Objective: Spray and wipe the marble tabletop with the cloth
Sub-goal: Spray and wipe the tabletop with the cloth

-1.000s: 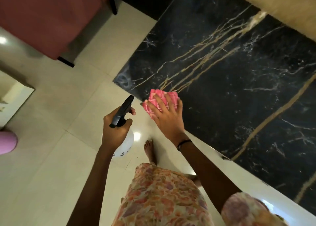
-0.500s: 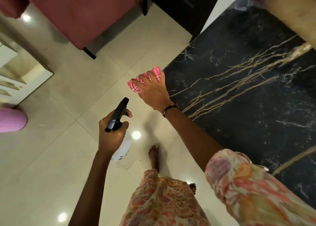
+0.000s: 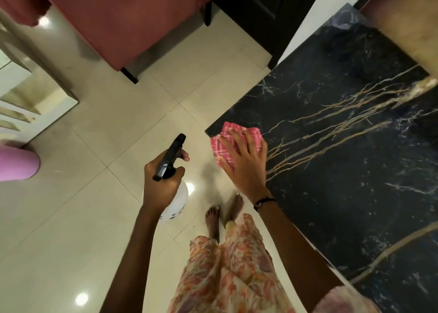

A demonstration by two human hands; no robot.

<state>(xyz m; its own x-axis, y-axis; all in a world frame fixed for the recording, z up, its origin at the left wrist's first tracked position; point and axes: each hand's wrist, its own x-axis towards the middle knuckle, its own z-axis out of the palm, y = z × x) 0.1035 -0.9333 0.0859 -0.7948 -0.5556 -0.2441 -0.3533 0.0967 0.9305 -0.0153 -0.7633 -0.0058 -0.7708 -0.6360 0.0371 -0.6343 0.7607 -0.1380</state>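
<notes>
- Compared with half a second ago, my right hand (image 3: 246, 163) and the cloth (image 3: 233, 144) have slid back from past the table's left corner onto the marble tabletop (image 3: 355, 170); a second ago they sat on the near edge, so I read this as a back-and-forth stroke around that corner.
- Largest thing first: the tabletop fills the right side, black with gold veins running from the far right down toward the corner. I can't tell from here which parts are wet or already wiped.
- The pale tiled floor (image 3: 94, 218) takes the left side, with a red sofa (image 3: 123, 16) far left.
- My right hand lies flat and spread on the pink checked cloth, pressing it down on the near-left corner; part of the cloth overhangs the edge.
- My left hand (image 3: 161, 182) is wrapped round the neck of the white spray bottle (image 3: 174, 194), held over the floor just left of the table, the black nozzle pointing away and the index finger beside the trigger.
- To do this step well, I would keep the palm flat, pull the overhanging cloth fully onto the stone, and work outward from the corner in overlapping passes.
- I'd bring the bottle over the marble before any squeeze, so spray doesn't land on the tiles near my bare feet (image 3: 222, 215).
</notes>
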